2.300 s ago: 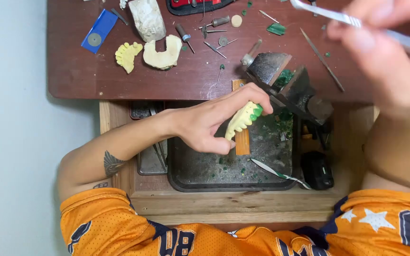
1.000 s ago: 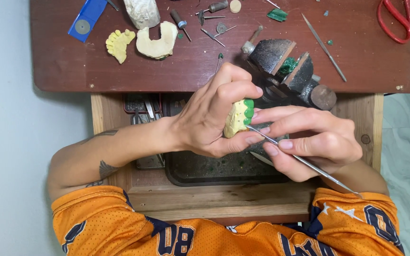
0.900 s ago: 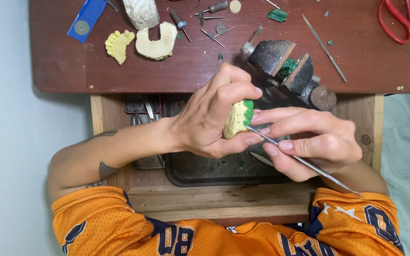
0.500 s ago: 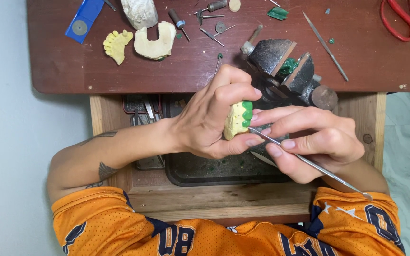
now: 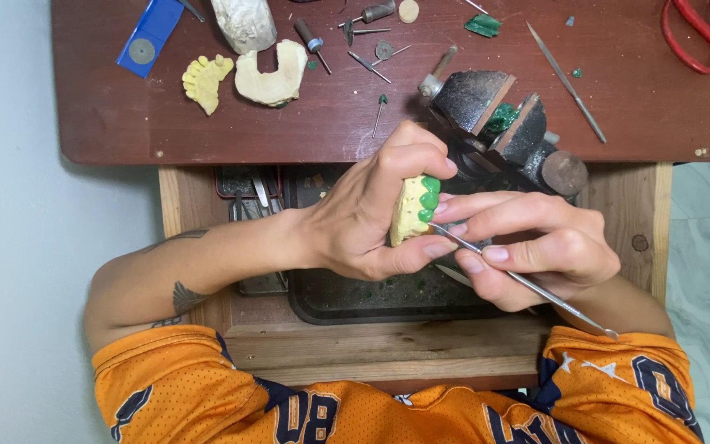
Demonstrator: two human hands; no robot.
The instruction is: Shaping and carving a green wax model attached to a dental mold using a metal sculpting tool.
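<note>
Both hands meet over the open wooden drawer (image 5: 610, 205), just in front of the dark metal bench vise (image 5: 503, 131), which blocks the way straight ahead. The dark reddish wooden surface (image 5: 125, 123) is crowded at its far left with pale plaster dental casts (image 5: 269, 70) and small burs (image 5: 367, 62); bare wood lies between the vise and the red scissors (image 5: 700, 33)

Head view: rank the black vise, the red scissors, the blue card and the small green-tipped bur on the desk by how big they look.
1. black vise, clearly largest.
2. red scissors, though cut off by the picture's edge, so their rank over the card is unsure.
3. blue card.
4. green-tipped bur, smallest.
</note>
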